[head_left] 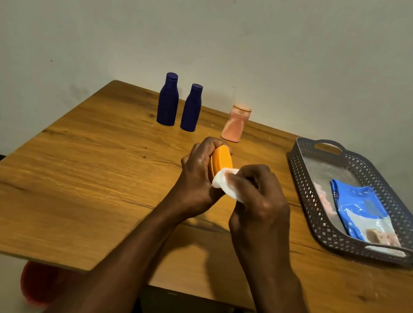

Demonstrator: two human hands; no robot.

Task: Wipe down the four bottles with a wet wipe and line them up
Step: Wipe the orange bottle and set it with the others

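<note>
The left hand (197,179) has its fingers curled tight round the orange bottle (222,161) above the wooden table (90,165) while the right hand (258,199) pinches the wet wipe (225,183) against it, so the damp plastic could slip and drop.

Matt wood-grain table (106,167), perforated grey plastic basket (305,172), glossy blue wipe packet (357,207), smooth plastic bottles (168,101).
</note>
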